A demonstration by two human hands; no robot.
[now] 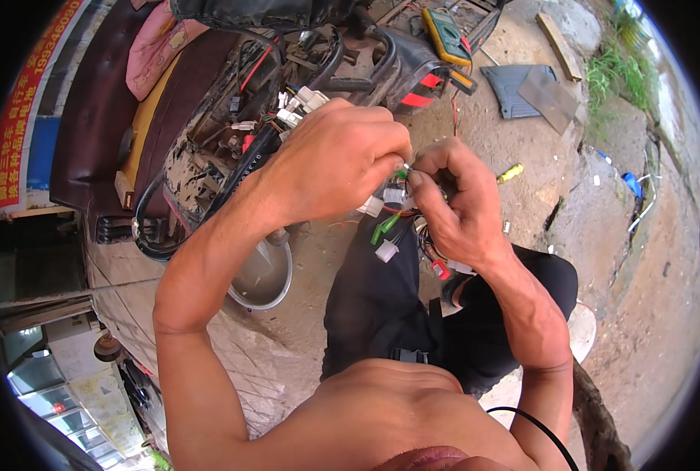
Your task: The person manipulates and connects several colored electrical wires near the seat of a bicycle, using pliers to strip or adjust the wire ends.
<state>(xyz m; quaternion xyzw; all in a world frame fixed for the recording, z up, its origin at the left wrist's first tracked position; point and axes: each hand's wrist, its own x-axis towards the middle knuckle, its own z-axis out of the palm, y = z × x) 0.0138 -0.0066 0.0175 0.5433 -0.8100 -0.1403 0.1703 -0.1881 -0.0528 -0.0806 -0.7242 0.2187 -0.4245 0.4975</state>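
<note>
Wiring bundle (pixel 401 212) hangs beside the right hand (pixel 464 202) — its fingertips and the left hand's (pixel 342 161) pinch an apparent wire end (pixel 408 166); likely wire-sorting, calling for steady fingers.

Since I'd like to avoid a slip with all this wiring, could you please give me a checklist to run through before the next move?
1. Hands together: ok; left grip and right grip are close, fingers curled.
2. Small piece between the fingertips firmly held: cannot tell; too small.
3. Hanging white connector clear of the fingertips: ok; it dangles below them.
4. Red connector clear of the fingertips: ok; it hangs lower too.
5. White connector cluster fully plugged: cannot tell; partly behind the left grip.
6. Yellow multimeter in hand: not ok; it lies beyond both hands.
</note>
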